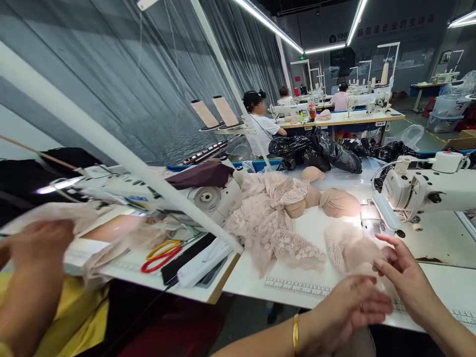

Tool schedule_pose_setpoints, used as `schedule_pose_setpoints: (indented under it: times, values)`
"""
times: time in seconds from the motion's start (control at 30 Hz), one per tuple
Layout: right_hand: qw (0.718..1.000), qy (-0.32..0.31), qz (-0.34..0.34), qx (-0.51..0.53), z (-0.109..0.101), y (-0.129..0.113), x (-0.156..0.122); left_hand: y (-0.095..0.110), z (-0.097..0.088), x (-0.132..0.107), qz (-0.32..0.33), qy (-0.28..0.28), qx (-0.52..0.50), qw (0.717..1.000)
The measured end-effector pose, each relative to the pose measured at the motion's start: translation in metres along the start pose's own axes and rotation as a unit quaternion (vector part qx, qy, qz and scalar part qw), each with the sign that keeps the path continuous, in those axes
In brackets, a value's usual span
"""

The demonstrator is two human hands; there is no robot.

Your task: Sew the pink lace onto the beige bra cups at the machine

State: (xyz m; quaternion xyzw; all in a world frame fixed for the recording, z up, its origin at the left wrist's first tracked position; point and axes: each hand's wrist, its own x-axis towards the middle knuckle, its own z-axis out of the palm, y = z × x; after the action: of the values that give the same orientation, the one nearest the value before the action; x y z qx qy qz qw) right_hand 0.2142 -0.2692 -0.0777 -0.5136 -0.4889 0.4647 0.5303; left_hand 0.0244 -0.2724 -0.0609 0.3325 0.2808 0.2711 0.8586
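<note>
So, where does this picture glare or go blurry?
In the head view, the ceiling strip lights glare white; in the head view, a lamp brightly lights the work area of the right-hand sewing machine; in the head view, the co-worker's hand is smeared, the wearer's right hand clearer.

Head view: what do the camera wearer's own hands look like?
The left hand has a plain gold-coloured bangle at its wrist. The right hand shows no bracelet. Neither hand is gloved, and no sleeves show. Any rings are too small to tell.
</note>
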Motion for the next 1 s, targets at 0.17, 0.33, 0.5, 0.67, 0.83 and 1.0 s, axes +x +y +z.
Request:
schedule_pose_setpoints:
  times: [0.17, 0.33, 0.5, 0.67, 0.83, 1.0]
  values:
    - [0.999, 0.022, 0.037, 0.016, 0.008, 0.016, -0.049, 0.009, 0.001, 0.020, 0.160, 0.176, -0.191, 0.952]
    - [0.997, 0.053, 0.047, 0.023, -0.002, 0.018, -0.046, 0.015, 0.003, 0.027, 0.056, 0.140, -0.259, 0.954]
    - [0.997, 0.079, 0.019, 0.014, -0.005, 0.025, -0.040, 0.014, 0.009, 0.027, 0.080, 0.160, -0.274, 0.945]
    - [0.997, 0.072, 0.018, 0.001, -0.008, 0.034, -0.044, 0.012, 0.012, 0.031, 0.103, 0.166, -0.251, 0.948]
    - [0.986, 0.086, 0.082, 0.120, -0.010, 0.025, -0.036, 0.011, 0.014, 0.032, 0.123, 0.117, -0.235, 0.957]
    - [0.975, 0.091, 0.110, 0.172, -0.006, 0.011, -0.036, 0.013, 0.017, 0.033, 0.156, 0.101, -0.203, 0.961]
